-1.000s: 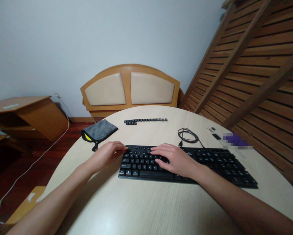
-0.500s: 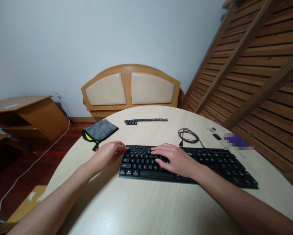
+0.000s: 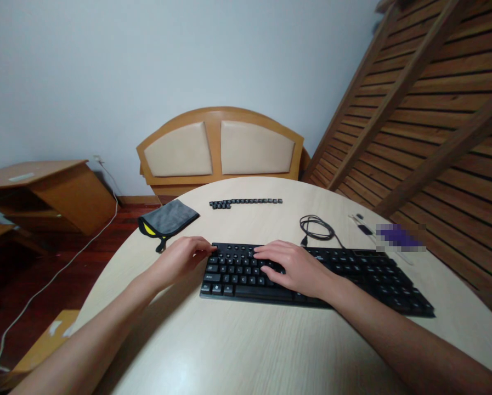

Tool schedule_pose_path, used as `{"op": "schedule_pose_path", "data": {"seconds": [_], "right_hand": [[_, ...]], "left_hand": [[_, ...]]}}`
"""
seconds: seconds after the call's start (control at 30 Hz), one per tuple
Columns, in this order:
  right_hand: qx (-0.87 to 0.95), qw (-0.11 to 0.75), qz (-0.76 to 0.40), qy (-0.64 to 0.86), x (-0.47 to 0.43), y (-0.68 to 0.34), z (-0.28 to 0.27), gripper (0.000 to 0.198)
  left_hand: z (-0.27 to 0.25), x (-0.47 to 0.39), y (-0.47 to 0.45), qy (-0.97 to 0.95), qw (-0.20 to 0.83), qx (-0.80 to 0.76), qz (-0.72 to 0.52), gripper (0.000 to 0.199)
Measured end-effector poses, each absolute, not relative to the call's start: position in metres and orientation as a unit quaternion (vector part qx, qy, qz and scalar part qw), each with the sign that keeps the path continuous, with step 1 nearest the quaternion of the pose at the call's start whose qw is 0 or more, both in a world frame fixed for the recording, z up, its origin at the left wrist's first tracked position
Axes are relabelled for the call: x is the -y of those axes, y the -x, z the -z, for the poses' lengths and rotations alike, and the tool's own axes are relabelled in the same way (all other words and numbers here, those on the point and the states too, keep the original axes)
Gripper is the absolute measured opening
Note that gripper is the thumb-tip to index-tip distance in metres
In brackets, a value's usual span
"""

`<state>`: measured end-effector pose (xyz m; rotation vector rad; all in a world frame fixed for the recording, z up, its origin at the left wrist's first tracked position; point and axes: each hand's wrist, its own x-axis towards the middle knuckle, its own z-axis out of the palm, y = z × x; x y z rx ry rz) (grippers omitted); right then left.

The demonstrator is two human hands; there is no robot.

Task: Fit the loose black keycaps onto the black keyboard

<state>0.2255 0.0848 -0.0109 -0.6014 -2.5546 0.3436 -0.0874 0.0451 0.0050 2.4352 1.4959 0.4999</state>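
A black full-size keyboard [image 3: 266, 294] lies flat on the round pale table [image 3: 246, 351], its long side towards me. At its far left corner, my left hand [image 3: 186, 255] has its fingers bunched together, the tips touching the corner key area. Whatever is pinched there is too small to make out. Over the middle of the keys rests my right hand [image 3: 295, 266], palm down with fingers stretched to the left and thumb apart; it grips nothing. Behind the keyboard stand loose black keycaps [image 3: 249, 202] in a row, with a short second row at the left.
Left of the keyboard is a grey pouch [image 3: 169, 216] with yellow lining. A coiled black cable [image 3: 317, 227] sits behind the keyboard. Farther right are small slim items [image 3: 363, 227] and a blurred purple thing [image 3: 400, 236]. A padded headboard [image 3: 219, 145] stands beyond the table.
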Motion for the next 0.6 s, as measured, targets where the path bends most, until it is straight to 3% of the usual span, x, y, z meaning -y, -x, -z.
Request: {"op": "schedule_pose_path", "data": {"seconds": [0.2, 0.47, 0.6], "right_hand": [[0.936, 0.245, -0.124, 0.222, -0.0841, -0.2252, 0.0094, 0.027], [0.934, 0.252, -0.128, 0.219, -0.0843, -0.225, 0.0103, 0.026], [0.934, 0.253, -0.127, 0.218, -0.0845, -0.2248, 0.0106, 0.027]], "left_hand": [[-0.0135, -0.0388, 0.0807, -0.862, 0.069, -0.48, -0.145, 0.028], [-0.009, -0.0431, 0.0839, -0.835, 0.118, -0.513, -0.163, 0.024], [-0.0117, -0.0399, 0.0802, -0.842, 0.09, -0.509, -0.156, 0.025]]}}
